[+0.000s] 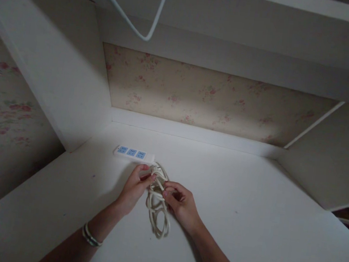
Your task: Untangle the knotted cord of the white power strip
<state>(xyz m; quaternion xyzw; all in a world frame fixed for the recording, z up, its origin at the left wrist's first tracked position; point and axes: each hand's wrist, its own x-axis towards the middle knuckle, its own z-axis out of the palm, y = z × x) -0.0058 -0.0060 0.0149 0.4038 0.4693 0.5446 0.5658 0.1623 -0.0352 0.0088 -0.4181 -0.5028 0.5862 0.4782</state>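
A white power strip [133, 154] with three blue socket blocks lies on the white desk surface. Its off-white cord [159, 224] runs from the strip's right end into a looped bundle between my hands. My left hand [135, 187] pinches the upper part of the bundle, close to the strip. On the bundle's right side, my right hand [182, 204] grips a strand of the cord between thumb and fingers. The lower loops hang toward me, and I cannot tell whether they touch the desk. A striped band [91, 236] circles my left wrist.
The white desk [244, 236] has a low ledge [193, 132] along its back, with floral wallpaper [208, 95] behind. White panels [54, 61] stand at left and right. A bent white rod or cable [146, 35] hangs from above, and an overhead shelf [249, 27] spans the top.
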